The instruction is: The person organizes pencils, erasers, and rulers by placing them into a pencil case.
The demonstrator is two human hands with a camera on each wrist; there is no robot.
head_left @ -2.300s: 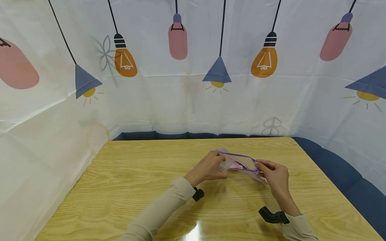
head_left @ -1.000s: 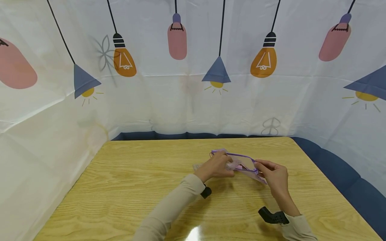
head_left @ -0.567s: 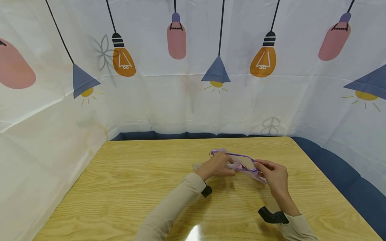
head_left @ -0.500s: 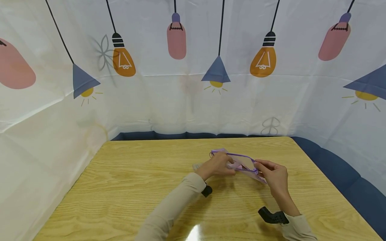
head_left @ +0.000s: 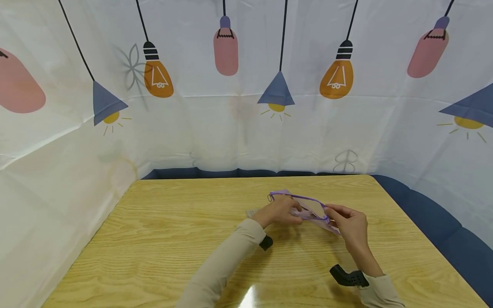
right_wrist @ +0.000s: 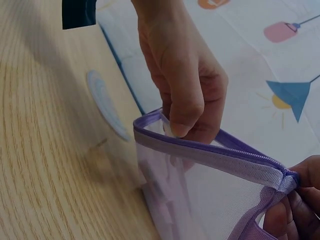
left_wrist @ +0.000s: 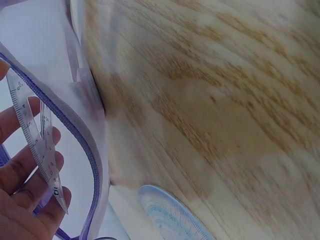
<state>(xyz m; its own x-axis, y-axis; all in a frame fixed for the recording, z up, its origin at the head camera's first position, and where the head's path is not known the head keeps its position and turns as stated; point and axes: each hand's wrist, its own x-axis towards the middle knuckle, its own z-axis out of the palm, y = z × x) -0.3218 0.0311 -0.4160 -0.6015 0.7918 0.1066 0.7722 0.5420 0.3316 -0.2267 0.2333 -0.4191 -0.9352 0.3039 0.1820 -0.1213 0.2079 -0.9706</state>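
Note:
A mesh zip pouch with purple trim (right_wrist: 215, 195) stands with its mouth spread apart, right of the table's middle. My right hand (head_left: 351, 224) pinches the pouch at one end of its zipper. Reaching into the mouth from the other side, my left hand (head_left: 280, 210) holds a clear set square (left_wrist: 35, 130) with printed numbers, its fingers lying behind the plastic. In the head view the left hand hides most of the set square. Through the mesh, a small pale pink block (right_wrist: 155, 182) shows low in the pouch.
A clear bluish protractor (left_wrist: 172, 215) lies flat on the wood-grain table (head_left: 173, 239), left of the pouch and partly behind the left hand in the head view. A printed white curtain (head_left: 215, 128) hangs behind, with dark blue padding (head_left: 435, 214) along the table's right side.
My left hand has moved right and deeper into the pouch's mouth with the clear set square. The protractor has come into sight behind it. My right hand stays at the zipper end.

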